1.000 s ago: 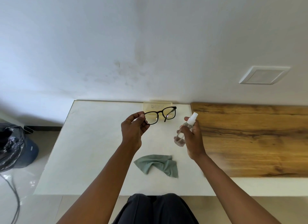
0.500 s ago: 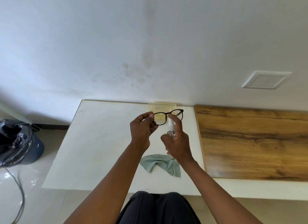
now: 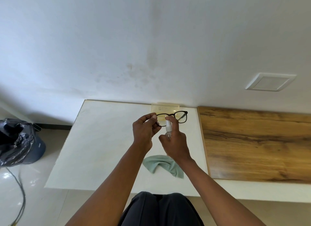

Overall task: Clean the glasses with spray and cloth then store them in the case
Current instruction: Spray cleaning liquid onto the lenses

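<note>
My left hand (image 3: 145,131) pinches the left end of the black-framed glasses (image 3: 180,116) and holds them up over the white table (image 3: 104,141). My right hand (image 3: 175,141) grips a small clear spray bottle (image 3: 168,128) with a white top, index finger on the top, right in front of the left lens. A pale yellow translucent case (image 3: 164,107) stands at the table's far edge, behind the glasses. The green cloth (image 3: 162,165) lies crumpled on the table below my right wrist.
A wooden board (image 3: 255,141) covers the table's right part. On the floor at the left stand a bin with a black bag (image 3: 18,141) and a cable (image 3: 21,192). A white wall plate (image 3: 271,81) sits on the wall.
My right hand brought the spray bottle from the right side up to the glasses and now has its index finger on the top. The head view shifted slightly.
</note>
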